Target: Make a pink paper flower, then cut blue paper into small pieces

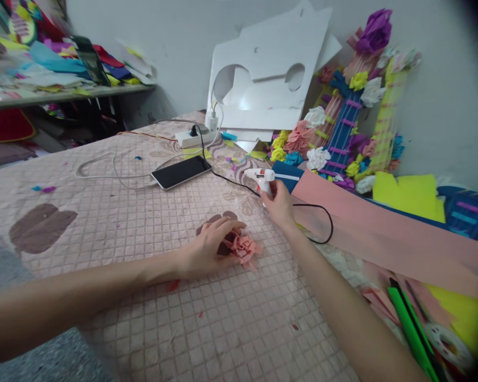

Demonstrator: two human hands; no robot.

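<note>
Gluing step: my left hand [209, 249] fingers pin the paper flower [245, 248]. Beyond it, my right hand [279, 204] fingers grip the glue gun [263, 176]. The nozzle needs careful aim.

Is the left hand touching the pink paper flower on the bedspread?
Touching. The head view shows the left hand curled over the pink paper flower, fingers covering its left side with no gap.

The left hand [211, 246] lies palm down, fingers curled (arm bare). The right hand [279, 204], at its two o'clock, is clenched.
</note>
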